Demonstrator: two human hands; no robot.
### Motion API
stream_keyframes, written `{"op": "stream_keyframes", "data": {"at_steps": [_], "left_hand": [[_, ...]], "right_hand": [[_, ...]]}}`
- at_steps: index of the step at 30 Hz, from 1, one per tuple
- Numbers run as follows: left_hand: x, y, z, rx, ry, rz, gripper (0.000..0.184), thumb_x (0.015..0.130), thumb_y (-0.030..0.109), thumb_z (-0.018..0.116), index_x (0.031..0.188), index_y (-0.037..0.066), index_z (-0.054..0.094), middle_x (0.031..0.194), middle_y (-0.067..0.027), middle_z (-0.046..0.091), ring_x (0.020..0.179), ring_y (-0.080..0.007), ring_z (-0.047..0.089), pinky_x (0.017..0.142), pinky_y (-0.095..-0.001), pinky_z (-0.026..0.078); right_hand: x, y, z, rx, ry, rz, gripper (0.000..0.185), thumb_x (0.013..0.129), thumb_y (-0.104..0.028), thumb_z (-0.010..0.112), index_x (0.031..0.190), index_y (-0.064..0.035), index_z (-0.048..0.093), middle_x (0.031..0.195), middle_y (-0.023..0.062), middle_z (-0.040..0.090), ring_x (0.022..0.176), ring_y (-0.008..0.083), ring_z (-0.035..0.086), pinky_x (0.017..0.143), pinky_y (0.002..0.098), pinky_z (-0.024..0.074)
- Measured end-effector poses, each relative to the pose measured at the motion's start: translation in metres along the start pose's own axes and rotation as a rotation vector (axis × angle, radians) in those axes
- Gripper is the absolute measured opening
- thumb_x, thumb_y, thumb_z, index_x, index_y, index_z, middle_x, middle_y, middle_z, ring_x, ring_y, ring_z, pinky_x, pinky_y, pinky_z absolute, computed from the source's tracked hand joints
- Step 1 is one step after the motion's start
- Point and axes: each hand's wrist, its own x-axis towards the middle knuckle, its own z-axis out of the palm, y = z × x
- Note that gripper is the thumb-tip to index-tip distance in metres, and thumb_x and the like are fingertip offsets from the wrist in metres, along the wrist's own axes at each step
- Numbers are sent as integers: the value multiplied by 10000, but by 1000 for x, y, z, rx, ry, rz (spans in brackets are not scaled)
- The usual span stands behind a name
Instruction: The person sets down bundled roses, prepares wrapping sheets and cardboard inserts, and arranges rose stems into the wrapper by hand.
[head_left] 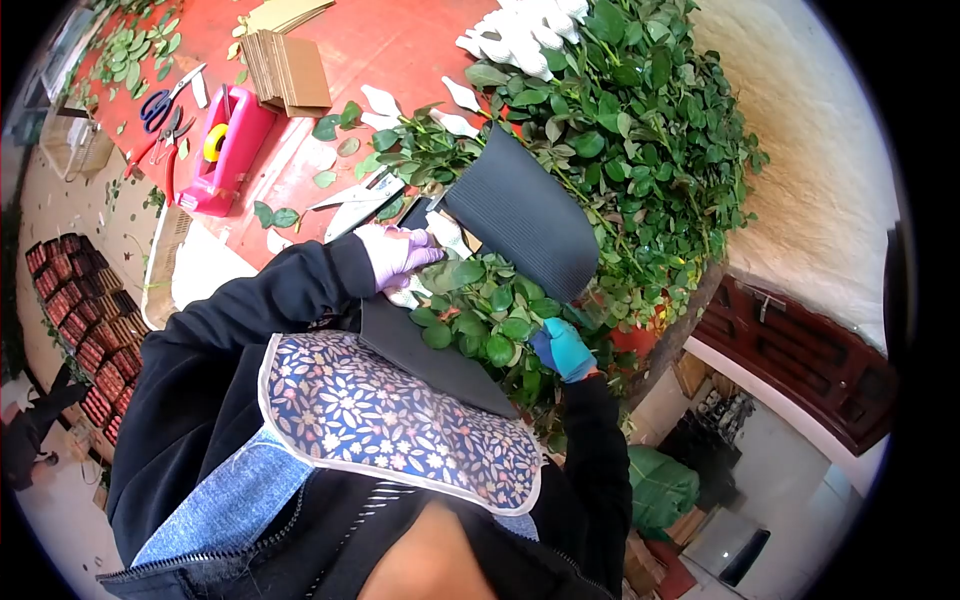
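My left hand, in a pale purple glove, is closed at the head end of a leafy bunch, around flower heads in white sleeves. The hand partly hides them. My right hand, in a teal and blue glove, is wrapped round the stems at the bunch's other end. A ribbed black sheet stands curved beyond the bunch. Another dark flat sheet lies on the near side, against the floral apron.
White-handled scissors, a pink tape dispenser, pliers, blue-handled scissors and cardboard pieces lie on the red table. A large leafy flower pile fills the right side.
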Motion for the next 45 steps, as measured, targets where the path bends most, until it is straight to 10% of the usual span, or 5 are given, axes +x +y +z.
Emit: {"op": "stream_keyframes", "data": {"at_steps": [3,12,28,37,45], "left_hand": [[1,0,4,100,70,43,636,669,86,699,1282,46,533,1161,-131,533,950,-286,614,803,-359,526],[-1,-9,-8,-152,183,55,240,792,50,614,1031,73,619,959,-72,575,762,-206,631,636,-338,514],[17,5,-21,88,-133,-13,345,834,66,572,1178,79,573,1048,-80,561,684,-180,621,575,-296,517],[20,9,-18,210,43,129,173,770,72,604,941,85,582,1176,-107,565,1016,-269,602,794,-330,538],[17,6,-8,76,-19,-80,252,831,197,631,1062,97,613,1169,-98,577,967,-279,624,782,-358,527]], "right_hand": [[-23,-43,75,-1523,285,-436,154,824,-190,588,921,-72,611,820,199,642,777,402,620,689,499,489],[-24,-44,82,-1551,258,-405,162,825,-191,595,921,-60,604,844,190,639,780,395,622,691,489,491],[-20,-49,90,-1635,234,-340,166,792,-171,594,924,-85,646,846,170,663,780,367,643,703,482,506],[-90,-157,123,-1568,449,-364,235,860,-224,655,1041,-74,663,883,161,680,810,336,658,708,406,522],[-7,-338,74,-1573,1139,-1168,369,849,-216,644,1185,-71,598,988,162,671,905,358,631,792,449,485]]}}
